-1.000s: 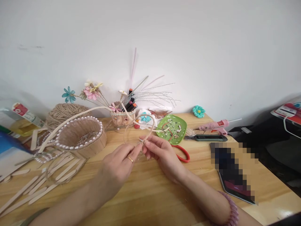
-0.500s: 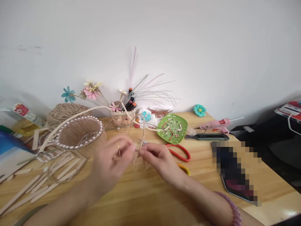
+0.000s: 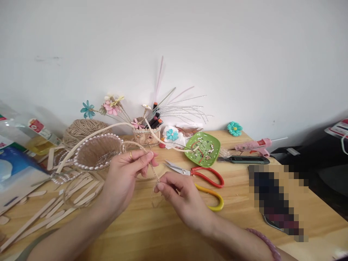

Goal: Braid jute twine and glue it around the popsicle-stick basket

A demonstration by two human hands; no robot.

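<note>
Twine stretched between two hands above the wooden table (image 3: 168,232)

The left hand (image 3: 123,179) pinches one end of the twine (image 3: 152,168) between closed thumb and fingers, and the right hand (image 3: 176,195) grips the lower end the same way, so the strand runs taut just in front of the pearl-rimmed basket (image 3: 96,156). It looks like a knot being tightened; trimming would call for the scissors (image 3: 201,177) lying nearby.

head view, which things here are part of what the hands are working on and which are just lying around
In hand: jute twine, pinched between left hand and right hand.

Lying about: scissors, glue gun, utility knife, green dish, craft sticks, pearl-rimmed basket.
</note>
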